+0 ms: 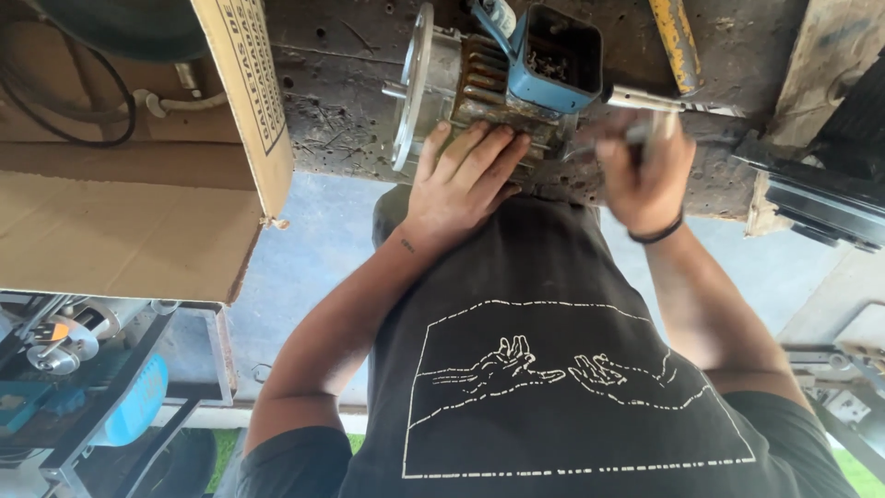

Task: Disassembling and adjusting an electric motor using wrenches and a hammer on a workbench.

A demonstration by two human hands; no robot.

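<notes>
An electric motor [461,88] with rusty ribs, a round silver end plate and a blue open terminal box [553,60] lies on a worn wooden workbench [332,83]. My left hand [466,175] lies flat on the motor's near side, fingers spread over the ribs. Just right of the motor, my right hand [645,171] is closed around a metal tool [645,100] whose shaft points toward the motor. That hand is blurred. A black band is on its wrist.
An open cardboard box [138,212] stands at the left, with black cable behind it. A yellow-handled tool [676,32] lies on the bench at the back. Metal parts and a blue object sit on a rack at lower left. Dark metal pieces lie at right.
</notes>
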